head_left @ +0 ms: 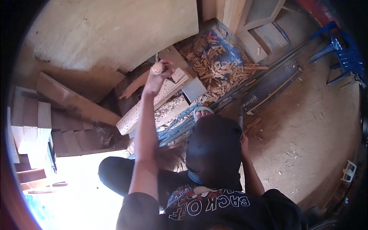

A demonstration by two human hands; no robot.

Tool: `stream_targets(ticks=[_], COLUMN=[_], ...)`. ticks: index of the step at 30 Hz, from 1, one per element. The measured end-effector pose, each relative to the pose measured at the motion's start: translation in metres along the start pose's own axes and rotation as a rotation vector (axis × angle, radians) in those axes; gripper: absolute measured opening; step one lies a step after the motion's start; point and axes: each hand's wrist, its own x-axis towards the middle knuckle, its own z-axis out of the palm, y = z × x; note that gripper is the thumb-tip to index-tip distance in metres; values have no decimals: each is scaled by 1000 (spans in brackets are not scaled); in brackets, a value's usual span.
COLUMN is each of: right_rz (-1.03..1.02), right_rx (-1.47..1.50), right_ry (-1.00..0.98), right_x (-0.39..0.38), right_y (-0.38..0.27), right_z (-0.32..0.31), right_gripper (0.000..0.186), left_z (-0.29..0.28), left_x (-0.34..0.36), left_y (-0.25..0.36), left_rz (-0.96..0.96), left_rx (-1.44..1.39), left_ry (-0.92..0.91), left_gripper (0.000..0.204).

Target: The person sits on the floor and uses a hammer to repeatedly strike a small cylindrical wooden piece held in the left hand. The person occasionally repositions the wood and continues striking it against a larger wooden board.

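My left hand point(159, 78) reaches forward, closed around a tool with a round, pale wooden handle end point(158, 68). A dark pointed part of it shows below the fingers; its exact kind is unclear. Under that hand lies a long pale wooden beam point(138, 111) marked with rows of small dark holes. My right hand point(244, 142) is low beside my raised, dark-clothed knee point(212, 145), which hides most of it. The fingers look curled, and a thin dark upright thing point(241, 117) shows just beyond them; I cannot make out what they hold.
Wood offcuts point(226, 76) are heaped over a blue sheet ahead. A large pale board point(115, 30) leans at far left, above a plank point(76, 97) and stacked wood blocks point(30, 119). Long dark rails point(264, 74) run diagonally. A blue plastic chair point(349, 61) stands at right.
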Motion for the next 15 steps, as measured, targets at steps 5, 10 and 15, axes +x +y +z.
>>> stream_targets(ticks=[5,10,15], right_rz=[-8,-135,-130], right_rx=[167,-256,-22], right_ry=[-109,-68,-42], right_x=[5,27,26], right_y=[3,-11,-54], right_z=[-13,-27,-20], right_gripper=[24,29,16], left_z=[-21,10,9], left_x=[5,5,9], left_y=[-13,-12,0], left_rz=[66,285,316], left_rx=[-70,54,6], left_ry=[-93,195,276], left_gripper=[26,16,14])
